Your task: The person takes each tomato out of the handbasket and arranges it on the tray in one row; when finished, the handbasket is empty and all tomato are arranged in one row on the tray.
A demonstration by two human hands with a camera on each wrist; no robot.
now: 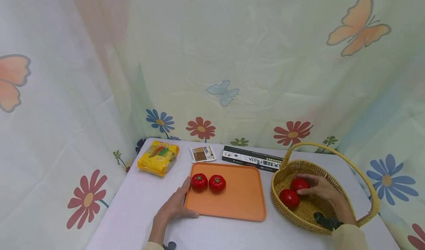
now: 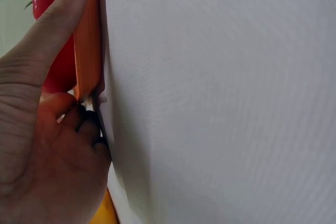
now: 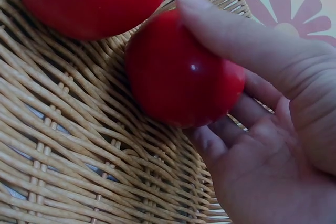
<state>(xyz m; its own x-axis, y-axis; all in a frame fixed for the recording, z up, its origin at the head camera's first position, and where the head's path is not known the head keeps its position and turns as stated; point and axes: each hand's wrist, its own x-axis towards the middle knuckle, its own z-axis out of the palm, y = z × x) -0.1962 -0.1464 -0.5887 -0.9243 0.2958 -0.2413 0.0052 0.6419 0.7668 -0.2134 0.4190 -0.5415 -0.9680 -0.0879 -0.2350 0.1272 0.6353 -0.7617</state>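
In the wicker basket (image 1: 279, 196), my right hand (image 1: 320, 189) grips a smooth red tomato (image 3: 184, 72), thumb across its top and fingers around its far side. A second red tomato (image 1: 289, 199) lies right beside it in the basket. My left hand (image 1: 176, 204) holds the orange tray (image 1: 239, 194) at its near left corner. The thumb lies along the tray's front edge, the other fingers bend at its left side. Two tomatoes with green stems, one left (image 1: 199, 182) and one right (image 1: 217, 184), sit side by side on the tray's left half.
Behind the tray lie a small sachet (image 1: 203, 154) and a long black-and-white pasta box (image 1: 252, 157). A yellow packet (image 1: 158, 157) stands at the back left. The basket's tall handle (image 1: 352, 165) arches over its right side. A patterned curtain (image 1: 212, 58) encloses the table.
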